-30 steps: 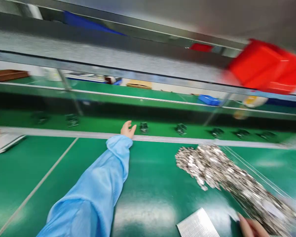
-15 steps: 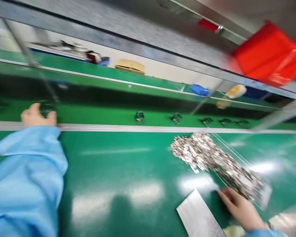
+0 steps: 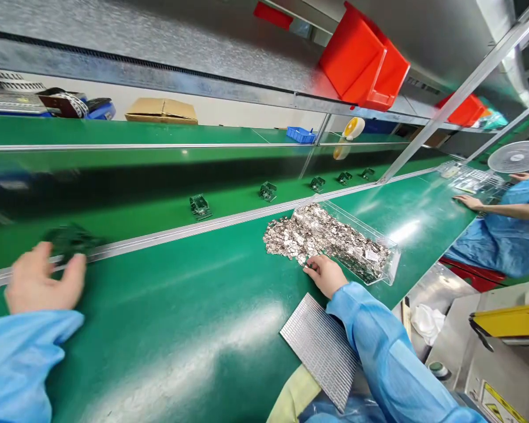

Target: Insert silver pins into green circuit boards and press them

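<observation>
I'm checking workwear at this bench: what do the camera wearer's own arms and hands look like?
The left sleeve and right sleeve are light blue, loose and creased, reaching about to the wrists, with no visible markings. The left hand and right hand are bare, without gloves. The left one is blurred, so its finer details can't be told.

Before me I count: one red bin [image 3: 364, 59], top centre, tilted; a second red bin [image 3: 465, 110], upper right; one cardboard box [image 3: 162, 110], upper left; one blue basket [image 3: 300, 135], upper middle; one yellow-and-white roll [image 3: 354, 127], just right of the basket; one round fan [image 3: 516, 157], right edge; one co-worker [image 3: 514, 235] in blue, right; one crumpled white cloth [image 3: 427, 323], lower right.
</observation>
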